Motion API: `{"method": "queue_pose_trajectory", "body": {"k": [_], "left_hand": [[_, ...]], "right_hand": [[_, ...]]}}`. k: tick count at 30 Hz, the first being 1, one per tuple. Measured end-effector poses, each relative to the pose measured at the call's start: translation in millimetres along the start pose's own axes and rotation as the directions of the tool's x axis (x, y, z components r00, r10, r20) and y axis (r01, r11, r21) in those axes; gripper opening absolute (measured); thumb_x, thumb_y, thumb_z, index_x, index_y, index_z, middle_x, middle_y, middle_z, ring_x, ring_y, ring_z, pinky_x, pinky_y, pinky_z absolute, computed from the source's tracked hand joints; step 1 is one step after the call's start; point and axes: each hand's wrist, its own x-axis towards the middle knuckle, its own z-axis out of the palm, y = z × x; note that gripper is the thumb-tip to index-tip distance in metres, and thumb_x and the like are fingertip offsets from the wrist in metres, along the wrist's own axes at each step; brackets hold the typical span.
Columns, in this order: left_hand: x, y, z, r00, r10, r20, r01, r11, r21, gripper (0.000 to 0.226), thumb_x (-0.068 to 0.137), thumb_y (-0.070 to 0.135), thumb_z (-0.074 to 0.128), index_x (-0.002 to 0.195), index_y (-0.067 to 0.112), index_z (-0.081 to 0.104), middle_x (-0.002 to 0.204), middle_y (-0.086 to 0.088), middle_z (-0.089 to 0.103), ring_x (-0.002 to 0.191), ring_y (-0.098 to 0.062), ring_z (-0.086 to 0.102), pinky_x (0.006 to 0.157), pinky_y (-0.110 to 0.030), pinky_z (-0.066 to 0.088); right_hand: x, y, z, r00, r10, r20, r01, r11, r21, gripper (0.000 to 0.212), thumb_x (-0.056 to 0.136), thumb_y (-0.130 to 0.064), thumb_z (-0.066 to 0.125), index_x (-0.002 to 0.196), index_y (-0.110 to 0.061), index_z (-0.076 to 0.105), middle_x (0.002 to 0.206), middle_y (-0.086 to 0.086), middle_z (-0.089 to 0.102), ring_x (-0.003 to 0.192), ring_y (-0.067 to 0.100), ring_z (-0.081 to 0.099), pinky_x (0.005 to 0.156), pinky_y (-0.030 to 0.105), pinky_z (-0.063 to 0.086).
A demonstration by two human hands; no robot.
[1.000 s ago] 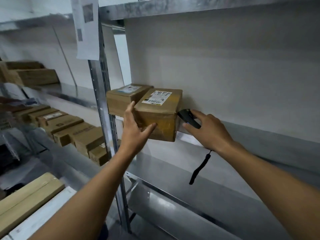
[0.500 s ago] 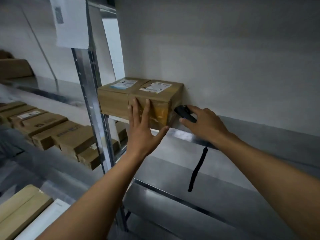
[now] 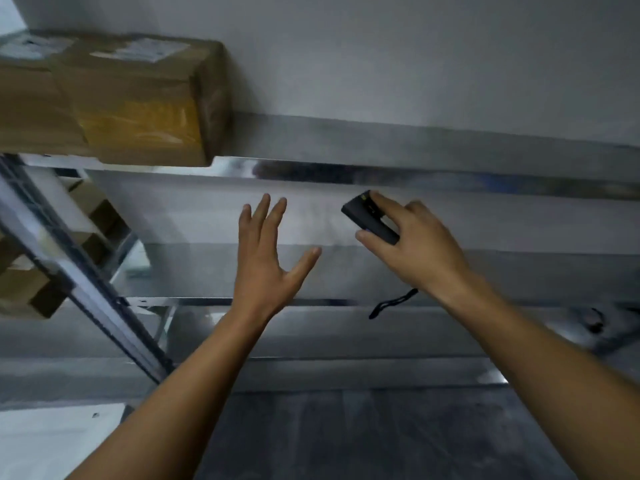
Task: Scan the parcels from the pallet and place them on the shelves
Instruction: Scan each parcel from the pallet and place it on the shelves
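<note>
While L hand grip spread wide, empty, below parcel, R hand grip curled round scanner.

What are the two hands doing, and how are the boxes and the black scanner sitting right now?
left hand: open, fingers spread, holding nothing.
right hand: grips the scanner.
scanner: held in the air below the shelf edge.
strap: dangling loose.
taped parcel: resting on the shelf, no hand on it.
second parcel: on the shelf beside it.

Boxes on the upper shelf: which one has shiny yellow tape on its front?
The right-hand box, at the row's end; the left box shows plain brown cardboard.
</note>
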Motion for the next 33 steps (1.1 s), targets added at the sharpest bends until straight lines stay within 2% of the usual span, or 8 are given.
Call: {"method": "queue_pose_trajectory", "body": {"k": [3,7,12,17,24,29,31,33], "left_hand": [[-26.1,24.2,44.5,0.986,0.018,0.168,-0.009,0.998,-0.059,0.087,0.088,0.073,0.057,0.159,0.044,0.018,0.169,0.021,0.006,0.157,-0.009,-0.008,0.121,-0.038,0.009],[-68.4,74.8,108.6,0.92,0.11,0.375,-0.071,0.991,-0.117,0.088,0.086,0.075,0.058,0.159,0.041,0.022,0.169,0.015,0.015,0.158,-0.014,-0.001,0.123,-0.039,0.012],[-146.8,166.4,193.2,0.776,0.246,0.581,-0.153,0.967,-0.204,0.091,0.083,0.072,0.061,0.157,0.026,0.036,0.165,-0.001,0.032,0.156,-0.028,0.016,0.124,-0.05,0.022],[-248.1,271.1,274.5,0.576,0.362,0.733,-0.19,0.931,-0.311,0.091,0.082,0.069,0.061,0.158,0.027,0.034,0.165,0.003,0.032,0.156,-0.025,0.016,0.126,-0.049,0.018],[-379.8,409.6,366.2,0.298,0.549,0.781,-0.158,0.835,-0.527,0.089,0.085,0.068,0.066,0.155,0.02,0.039,0.158,-0.001,0.041,0.15,-0.024,0.031,0.123,-0.049,0.028],[-442.1,491.3,413.2,0.118,0.677,0.727,-0.135,0.736,-0.664,0.092,0.082,0.081,0.055,0.152,0.024,0.04,0.147,0.014,0.04,0.136,0.009,0.03,0.108,-0.004,0.02],[-463.1,520.3,432.0,0.059,0.695,0.717,-0.118,0.718,-0.686,0.089,0.082,0.077,0.059,0.153,0.027,0.038,0.145,0.017,0.04,0.132,0.007,0.033,0.104,-0.003,0.021],[-484.8,546.7,452.8,0.01,0.716,0.698,-0.085,0.696,-0.713,0.087,0.082,0.076,0.06,0.153,0.03,0.037,0.146,0.017,0.04,0.134,0.004,0.035,0.108,-0.013,0.028]], "right_hand": [[-64.8,55.6,-6.0,0.985,0.173,0.006,-0.173,0.985,-0.021,0.076,0.079,-0.079,0.044,0.147,-0.052,0.027,0.103,0.003,0.05,0.098,0.031,0.059,0.074,0.037,0.052],[-160.8,136.1,-18.0,0.903,0.43,0.013,-0.429,0.903,-0.032,0.072,0.082,-0.071,0.057,0.147,-0.05,0.036,0.117,0.014,0.057,0.114,0.038,0.058,0.091,0.043,0.052],[-303.2,222.8,-50.9,0.756,0.654,-0.03,-0.654,0.756,0.002,0.07,0.084,-0.069,0.06,0.148,-0.048,0.038,0.129,0.012,0.054,0.119,0.036,0.055,0.093,0.043,0.051],[-445.0,287.4,-104.6,0.61,0.786,-0.104,-0.787,0.616,0.037,0.073,0.083,-0.073,0.057,0.149,-0.049,0.036,0.124,0.009,0.054,0.113,0.034,0.057,0.087,0.041,0.054],[-617.0,345.6,-177.1,0.379,0.904,-0.196,-0.913,0.4,0.077,0.073,0.088,-0.07,0.055,0.153,-0.046,0.03,0.146,0.008,0.045,0.127,0.032,0.05,0.095,0.045,0.051],[-704.8,369.7,-220.6,0.233,0.927,-0.294,-0.947,0.285,0.149,0.074,0.088,-0.069,0.056,0.153,-0.043,0.032,0.141,0.003,0.047,0.127,0.029,0.049,0.096,0.045,0.05],[-732.1,379.9,-232.2,0.155,0.933,-0.325,-0.952,0.229,0.203,0.074,0.088,-0.069,0.057,0.153,-0.043,0.032,0.137,0.003,0.049,0.125,0.028,0.05,0.094,0.043,0.051],[-755.2,391.9,-241.5,0.091,0.935,-0.342,-0.955,0.179,0.235,0.075,0.087,-0.07,0.056,0.153,-0.044,0.031,0.132,0.004,0.051,0.121,0.028,0.052,0.091,0.043,0.052]]}}
